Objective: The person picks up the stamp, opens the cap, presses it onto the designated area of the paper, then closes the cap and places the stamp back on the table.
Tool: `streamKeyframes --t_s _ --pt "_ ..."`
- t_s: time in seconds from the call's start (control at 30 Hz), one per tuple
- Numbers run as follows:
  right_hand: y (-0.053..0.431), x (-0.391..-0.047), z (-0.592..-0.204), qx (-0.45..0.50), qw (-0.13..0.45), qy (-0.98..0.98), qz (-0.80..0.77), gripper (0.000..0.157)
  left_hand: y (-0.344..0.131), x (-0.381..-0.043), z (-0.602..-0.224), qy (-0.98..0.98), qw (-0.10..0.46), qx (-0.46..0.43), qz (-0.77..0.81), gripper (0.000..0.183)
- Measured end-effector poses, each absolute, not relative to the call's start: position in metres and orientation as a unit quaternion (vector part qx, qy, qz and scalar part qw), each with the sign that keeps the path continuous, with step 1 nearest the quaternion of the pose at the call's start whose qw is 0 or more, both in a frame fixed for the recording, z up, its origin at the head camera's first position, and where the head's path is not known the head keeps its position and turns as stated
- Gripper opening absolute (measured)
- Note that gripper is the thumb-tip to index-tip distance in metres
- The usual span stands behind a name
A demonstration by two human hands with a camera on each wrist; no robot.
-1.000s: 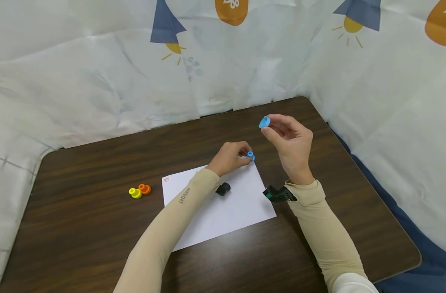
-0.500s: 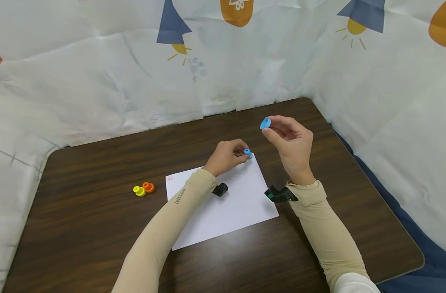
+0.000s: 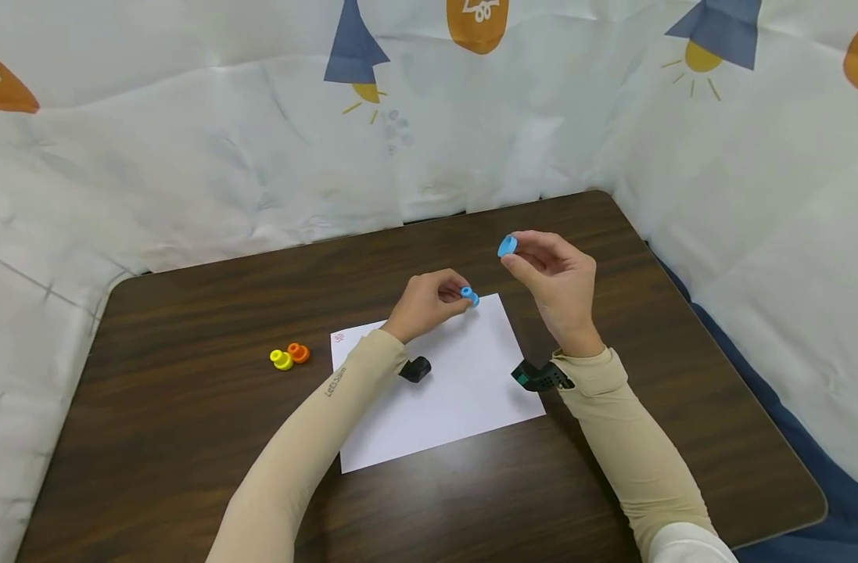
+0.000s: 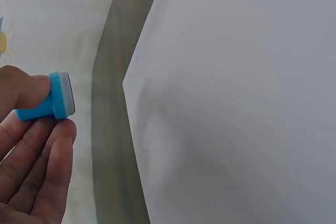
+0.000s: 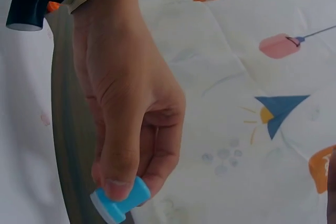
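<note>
In the head view my left hand (image 3: 429, 303) pinches a small blue toy stamp (image 3: 469, 295) above the far right corner of a sheet of white paper (image 3: 464, 391). The left wrist view shows thumb and fingertips gripping the stamp (image 4: 58, 100), its pale, dark-edged face turned towards the right of that view. My right hand (image 3: 558, 285) holds a hollow, light blue cap (image 3: 507, 246) between thumb and fingers, raised further right. The right wrist view looks across at my left hand (image 5: 121, 82) with the stamp (image 5: 134, 195); the cap is outside it.
Left of the paper, a yellow stamp (image 3: 281, 360) and an orange stamp (image 3: 299, 353) stand side by side on the dark wooden table (image 3: 189, 422). White printed curtain (image 3: 224, 156) surrounds the table's back and sides. Small red print (image 3: 339, 338) marks the paper's far left corner.
My left hand has drawn left with the stamp, away from the paper's corner and the cap. My right hand keeps its grip on the cap, slightly lower. The head view has swung a little left.
</note>
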State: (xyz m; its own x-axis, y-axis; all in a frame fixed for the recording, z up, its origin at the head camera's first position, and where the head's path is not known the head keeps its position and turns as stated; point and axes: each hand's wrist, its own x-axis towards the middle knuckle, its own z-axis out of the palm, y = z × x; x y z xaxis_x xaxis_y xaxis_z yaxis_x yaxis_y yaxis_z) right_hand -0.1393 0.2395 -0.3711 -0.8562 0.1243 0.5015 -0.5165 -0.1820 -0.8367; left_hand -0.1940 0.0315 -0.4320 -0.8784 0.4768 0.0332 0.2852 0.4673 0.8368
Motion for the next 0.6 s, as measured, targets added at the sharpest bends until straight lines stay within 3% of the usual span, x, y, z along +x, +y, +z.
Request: streamKeyframes --t_s 0.6 --pt "0.215 -0.141 -0.391 0.176 0.148 -0.637 0.736 0.028 -0.007 -0.169 -0.44 0.826 0.094 0.181 0.526 0.02"
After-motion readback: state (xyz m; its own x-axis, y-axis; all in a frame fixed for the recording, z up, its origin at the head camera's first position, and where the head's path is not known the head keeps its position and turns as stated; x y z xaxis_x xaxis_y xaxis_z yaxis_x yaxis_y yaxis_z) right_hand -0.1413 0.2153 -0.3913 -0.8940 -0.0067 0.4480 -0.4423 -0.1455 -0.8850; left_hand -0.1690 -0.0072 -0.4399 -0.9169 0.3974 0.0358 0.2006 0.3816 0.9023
